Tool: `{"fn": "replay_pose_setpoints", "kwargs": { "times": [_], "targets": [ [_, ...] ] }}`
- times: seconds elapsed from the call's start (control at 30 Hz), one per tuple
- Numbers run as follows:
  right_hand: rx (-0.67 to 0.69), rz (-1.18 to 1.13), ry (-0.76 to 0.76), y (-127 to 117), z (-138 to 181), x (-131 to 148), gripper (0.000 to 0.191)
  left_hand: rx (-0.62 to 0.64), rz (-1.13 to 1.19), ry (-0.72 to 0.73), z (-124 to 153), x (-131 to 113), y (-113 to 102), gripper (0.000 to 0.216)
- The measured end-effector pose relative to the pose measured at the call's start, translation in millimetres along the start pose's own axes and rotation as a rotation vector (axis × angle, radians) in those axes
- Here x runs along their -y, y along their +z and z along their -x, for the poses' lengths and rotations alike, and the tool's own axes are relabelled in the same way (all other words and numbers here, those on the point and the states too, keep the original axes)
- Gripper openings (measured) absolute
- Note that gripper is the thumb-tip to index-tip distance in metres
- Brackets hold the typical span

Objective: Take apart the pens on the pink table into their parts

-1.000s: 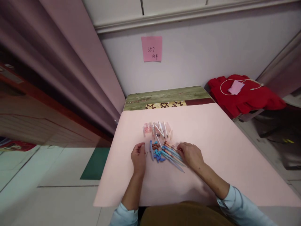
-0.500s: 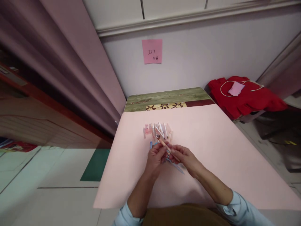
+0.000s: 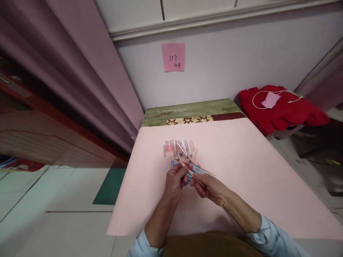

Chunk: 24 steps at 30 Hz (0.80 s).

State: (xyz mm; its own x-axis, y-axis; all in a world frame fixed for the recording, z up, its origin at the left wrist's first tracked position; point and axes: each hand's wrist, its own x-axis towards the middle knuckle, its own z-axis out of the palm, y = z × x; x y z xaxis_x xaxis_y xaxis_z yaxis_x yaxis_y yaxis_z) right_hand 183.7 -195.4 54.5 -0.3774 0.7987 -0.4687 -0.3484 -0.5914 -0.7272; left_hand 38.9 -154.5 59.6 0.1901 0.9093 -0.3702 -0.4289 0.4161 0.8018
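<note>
A pale wall [image 3: 214, 71] stands in front of me, with a mauve curtain [image 3: 66, 71] hanging down on its left side. Below it is my table, most of its top under a pale pink sheet [image 3: 249, 192]; only a strip of green patterned tabletop [image 3: 187, 106] shows at the far edge. Beyond the table's far right corner lies a heap of red cloth [image 3: 284, 112], and on the floor to the left I see a piece of a dark green mat [image 3: 105, 187].

Both my hands are close together over the near middle of the sheet. My right hand [image 3: 211, 185] is nearly shut, thumb pressed against the fingers on the lower end of a slim peach pen [image 3: 191, 172]. My left hand [image 3: 175, 180] has the same pen farther up, in a tight pinch between thumb and fingertips; my grip is narrow on both sides. The pen slants across from one hand to the other, its upper end pointing away from me, past my left fingertips.

Just beyond my hands sits a jumble of clear and white pen parts [image 3: 183, 146]. Other slim pens [image 3: 203, 167], light blue and peach, lie under and behind my fingers, partly hidden by them. Smallest of all, the blue end of another pen [image 3: 172, 164] shows just past my left hand.
</note>
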Motion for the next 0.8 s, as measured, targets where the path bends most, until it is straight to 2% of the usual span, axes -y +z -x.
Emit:
{"fn": "replay_pose_setpoints", "kwargs": {
  "times": [0.13,0.3,0.37,0.43,0.53,0.6,0.63,0.7,0.8],
  "targets": [
    [-0.173,0.281,-0.173,4,-1,-2,0.05,-0.061,-0.026,0.032,1,2,3,0.032],
    [-0.486,0.884,-0.432,14,6,2,0.046,-0.114,0.007,0.063,-3,6,7,0.037],
    [-0.543,0.958,-0.466,15,9,4,0.043,-0.085,0.03,0.048,-5,5,6,0.037],
    [-0.407,0.779,-0.374,14,11,6,0.046,0.002,0.056,-0.005,-5,2,4,0.036],
    [0.063,0.237,-0.037,9,13,9,0.052,0.159,0.094,-0.109,-3,-4,0,0.035],
    [0.272,-0.068,0.106,7,13,7,0.048,0.207,0.109,-0.143,-1,-6,0,0.033],
    [0.308,-0.168,0.122,8,13,6,0.044,0.21,0.107,-0.144,0,-8,0,0.032],
    [0.264,-0.272,0.084,9,12,3,0.038,0.182,0.077,-0.124,2,-10,2,0.03],
    [0.171,-0.206,0.008,13,12,1,0.037,0.119,-0.003,-0.068,5,-14,5,0.03]
  ]
}}
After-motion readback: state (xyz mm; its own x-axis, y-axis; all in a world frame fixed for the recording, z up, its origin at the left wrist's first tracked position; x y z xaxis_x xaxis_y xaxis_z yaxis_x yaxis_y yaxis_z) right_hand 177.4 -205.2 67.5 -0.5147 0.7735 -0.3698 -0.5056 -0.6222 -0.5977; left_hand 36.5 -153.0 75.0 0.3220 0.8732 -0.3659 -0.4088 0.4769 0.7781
